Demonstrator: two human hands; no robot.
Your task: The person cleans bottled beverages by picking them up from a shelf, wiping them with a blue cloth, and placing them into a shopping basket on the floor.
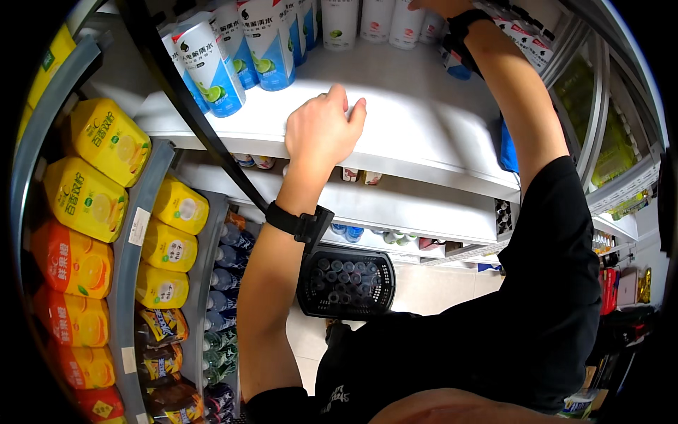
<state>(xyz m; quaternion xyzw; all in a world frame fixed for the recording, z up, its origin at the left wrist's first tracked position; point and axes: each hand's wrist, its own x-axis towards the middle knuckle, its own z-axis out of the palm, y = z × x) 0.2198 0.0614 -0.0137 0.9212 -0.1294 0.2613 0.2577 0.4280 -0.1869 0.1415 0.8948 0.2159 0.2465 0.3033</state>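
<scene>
My left hand [326,127] is loosely curled over the front of a white shelf [402,122], thumb apart, with nothing visible in it. Behind and to its left stand white-and-blue drink bottles [273,58] with lime pictures. At the top edge my right hand [442,6] reaches to the back of this shelf, partly cut off by the frame. Its fingertips are at a white bottle [407,29] with a pink fruit picture; whether they grip it is hidden. Beside that bottle stand another pink-fruit bottle [376,24] and a white lime bottle [339,26].
Down on the floor sits a black basket [391,289] holding several bottles. Side shelves at left carry yellow juice jugs [108,140] and orange juice jugs [82,259]. A black bar [196,111] slants across the left. More packaged bottles [524,42] stand at the shelf's right.
</scene>
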